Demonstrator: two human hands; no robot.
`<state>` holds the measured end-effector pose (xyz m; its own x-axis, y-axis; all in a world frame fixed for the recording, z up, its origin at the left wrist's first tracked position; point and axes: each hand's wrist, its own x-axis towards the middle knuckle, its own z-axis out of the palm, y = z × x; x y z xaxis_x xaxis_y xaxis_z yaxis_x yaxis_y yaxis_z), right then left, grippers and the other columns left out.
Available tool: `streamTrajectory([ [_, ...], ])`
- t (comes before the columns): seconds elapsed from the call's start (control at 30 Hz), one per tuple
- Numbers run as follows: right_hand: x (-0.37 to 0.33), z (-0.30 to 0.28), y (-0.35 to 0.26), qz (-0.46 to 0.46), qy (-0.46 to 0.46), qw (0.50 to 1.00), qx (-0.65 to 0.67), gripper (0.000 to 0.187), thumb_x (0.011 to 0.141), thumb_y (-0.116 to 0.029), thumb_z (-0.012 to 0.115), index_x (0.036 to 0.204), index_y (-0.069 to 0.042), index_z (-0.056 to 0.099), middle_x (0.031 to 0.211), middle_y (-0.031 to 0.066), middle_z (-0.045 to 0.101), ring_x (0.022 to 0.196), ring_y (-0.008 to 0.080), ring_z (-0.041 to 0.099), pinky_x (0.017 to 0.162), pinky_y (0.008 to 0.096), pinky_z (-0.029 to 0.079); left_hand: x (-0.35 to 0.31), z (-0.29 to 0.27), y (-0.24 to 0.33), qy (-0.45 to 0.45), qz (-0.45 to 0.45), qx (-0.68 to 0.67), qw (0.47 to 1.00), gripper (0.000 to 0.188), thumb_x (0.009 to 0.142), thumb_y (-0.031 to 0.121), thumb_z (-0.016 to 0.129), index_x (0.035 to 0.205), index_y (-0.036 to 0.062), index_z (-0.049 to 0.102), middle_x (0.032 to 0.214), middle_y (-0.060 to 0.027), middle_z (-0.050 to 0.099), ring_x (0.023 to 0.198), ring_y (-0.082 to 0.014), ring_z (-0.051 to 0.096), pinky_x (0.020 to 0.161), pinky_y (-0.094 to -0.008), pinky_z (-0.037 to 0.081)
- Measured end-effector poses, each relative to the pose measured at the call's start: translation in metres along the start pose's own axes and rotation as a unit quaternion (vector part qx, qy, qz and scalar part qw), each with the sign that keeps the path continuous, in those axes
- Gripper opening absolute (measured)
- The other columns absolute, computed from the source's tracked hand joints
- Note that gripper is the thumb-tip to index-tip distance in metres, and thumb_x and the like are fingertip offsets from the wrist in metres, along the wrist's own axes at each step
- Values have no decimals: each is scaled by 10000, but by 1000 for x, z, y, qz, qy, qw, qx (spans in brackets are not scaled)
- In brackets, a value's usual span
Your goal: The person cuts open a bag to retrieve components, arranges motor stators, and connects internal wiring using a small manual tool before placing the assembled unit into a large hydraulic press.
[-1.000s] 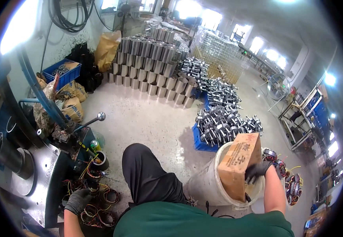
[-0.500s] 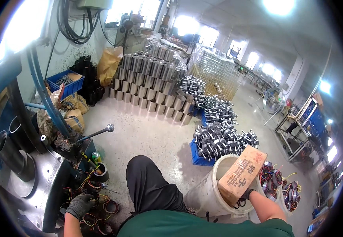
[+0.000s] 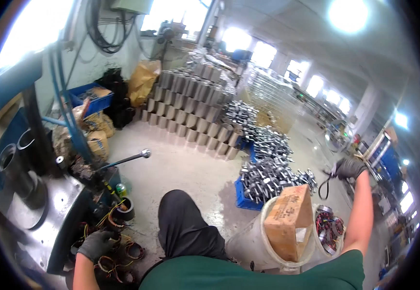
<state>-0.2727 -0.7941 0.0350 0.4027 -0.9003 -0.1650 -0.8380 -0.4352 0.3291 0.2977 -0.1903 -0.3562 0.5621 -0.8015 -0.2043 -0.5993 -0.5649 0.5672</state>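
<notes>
My right hand (image 3: 351, 169), in a dark glove, is raised at the right beyond the barrels. Its fingers are closed on a thin black cord loop (image 3: 324, 187) that dangles beside it. Below it, a brown cardboard box (image 3: 286, 220) leans in the mouth of a whitish barrel (image 3: 248, 232), its end facing me. My left hand (image 3: 95, 245), also gloved, is low at the left among several wound stators (image 3: 133, 250) with yellow and red wires. Its fingers curl downward, and what they hold, if anything, is hidden.
A machine with a metal table (image 3: 70, 205) and a ball-ended lever (image 3: 145, 153) stands at the left. Metal cylinders (image 3: 185, 113) are stacked ahead. Rotors with shafts (image 3: 272, 179) fill blue crates. A second container (image 3: 333, 246) holds stators at the right.
My right hand has left the cardboard box and risen to the right with the black cord loop. The box has tipped, turning its end toward me. My left hand stays among the stators.
</notes>
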Motion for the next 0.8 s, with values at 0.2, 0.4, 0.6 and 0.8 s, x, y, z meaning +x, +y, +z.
streamTrajectory([
  [0.2, -10, -125, -266, -336, 106, 922, 164, 263, 708, -86, 743, 969, -65, 762, 834, 68, 744, 787, 141, 687, 714, 325, 556, 2, -7, -24, -16, 37, -49, 998, 395, 977, 305, 604, 1306, 94, 661, 1206, -160, 692, 1100, -299, 670, 956, -430, 531],
  [0.4, -27, -52, -563, -606, -156, 659, 417, 319, 699, 77, 652, 1010, 17, 686, 914, 102, 728, 798, 168, 677, 730, 314, 562, -43, -27, 9, 150, 69, -225, 960, 475, 1009, 345, 627, 1402, 81, 588, 1307, -195, 637, 1208, -304, 610, 1050, -406, 472],
  [0.6, -148, 37, -757, -681, -294, 481, 468, 316, 749, -82, 625, 1046, 17, 668, 898, 64, 694, 771, 152, 654, 698, 252, 533, -90, -14, -4, 299, 119, -545, 774, 573, 1016, 320, 622, 1478, 25, 454, 1319, -99, 608, 1203, -157, 541, 1046, -336, 453],
  [0.8, -223, 85, -817, -642, -541, 351, 414, 465, 856, -237, 637, 1240, 24, 626, 1037, 84, 694, 905, 184, 666, 795, 300, 548, -129, 12, -35, 520, -89, -492, 693, 307, 1029, 246, 596, 1284, 75, 613, 1075, -17, 679, 1037, -123, 611, 889, -302, 529],
])
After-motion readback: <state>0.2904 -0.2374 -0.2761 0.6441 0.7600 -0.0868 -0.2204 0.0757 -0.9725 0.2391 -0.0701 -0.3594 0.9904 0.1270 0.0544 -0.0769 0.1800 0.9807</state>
